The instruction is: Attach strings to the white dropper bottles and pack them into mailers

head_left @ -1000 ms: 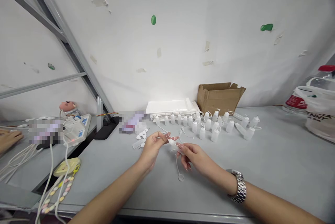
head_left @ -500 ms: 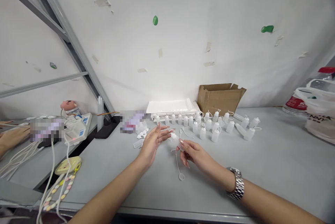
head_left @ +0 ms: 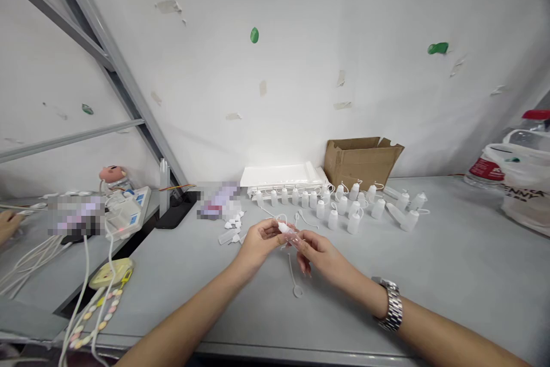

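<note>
A small translucent squeeze bottle [head_left: 285,230] with a white nozzle top is tilted between my two hands. My right hand [head_left: 318,249] pinches its body. My left hand [head_left: 260,242] has closed on its upper part, thumb laid along the side; a thin white strap curves above the top. Part of the bottle is covered by fingers. Just below the hands, a loose white strap with a ring end [head_left: 297,291] lies on the grey table [head_left: 344,310]. To the left of my left hand are several white caps [head_left: 234,220] and a clear bottle [head_left: 227,236].
Several capped white bottles [head_left: 353,222] stand behind and right of my hands. A cardboard box [head_left: 363,161] and white trays [head_left: 283,175] are against the wall. Cables [head_left: 88,281] and a yellow case [head_left: 112,271] lie left; a plastic bag [head_left: 528,184] sits right. Another person's hand [head_left: 7,225] shows far left.
My left hand has gone from spread fingers beside the bottle to gripping its upper part. The right hand keeps its hold. The other person's hand has drawn back leftward.
</note>
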Motion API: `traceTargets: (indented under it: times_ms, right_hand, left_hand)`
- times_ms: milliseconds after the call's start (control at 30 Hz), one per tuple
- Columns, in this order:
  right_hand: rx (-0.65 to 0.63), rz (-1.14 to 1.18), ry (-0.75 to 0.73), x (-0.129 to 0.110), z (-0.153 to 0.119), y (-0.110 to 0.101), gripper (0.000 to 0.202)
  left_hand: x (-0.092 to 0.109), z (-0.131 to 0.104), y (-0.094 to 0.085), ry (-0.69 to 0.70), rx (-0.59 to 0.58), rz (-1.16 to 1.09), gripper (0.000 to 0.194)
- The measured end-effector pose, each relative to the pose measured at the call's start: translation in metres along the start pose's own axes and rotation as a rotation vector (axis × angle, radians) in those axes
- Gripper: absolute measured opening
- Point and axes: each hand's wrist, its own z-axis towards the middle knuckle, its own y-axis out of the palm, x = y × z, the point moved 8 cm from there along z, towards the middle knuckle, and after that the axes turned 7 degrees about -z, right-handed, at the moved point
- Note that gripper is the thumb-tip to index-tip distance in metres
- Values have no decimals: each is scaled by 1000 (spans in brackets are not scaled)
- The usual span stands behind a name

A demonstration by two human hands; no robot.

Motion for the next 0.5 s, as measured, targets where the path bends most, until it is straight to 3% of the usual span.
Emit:
traceTargets:
  times_ms: [267, 400, 500]
  right_hand:
    - [14, -126, -8, 4, 2, -4, 44]
    - [143, -253, 16, 4, -2, -16, 46]
    - [165, -283, 33, 4, -5, -19, 44]
  left_hand:
    - [1, 1, -4, 25, 34, 59, 20]
    - [14, 11, -17, 157, 125, 199, 18]
    - [28, 28, -22, 245, 204, 412, 19]
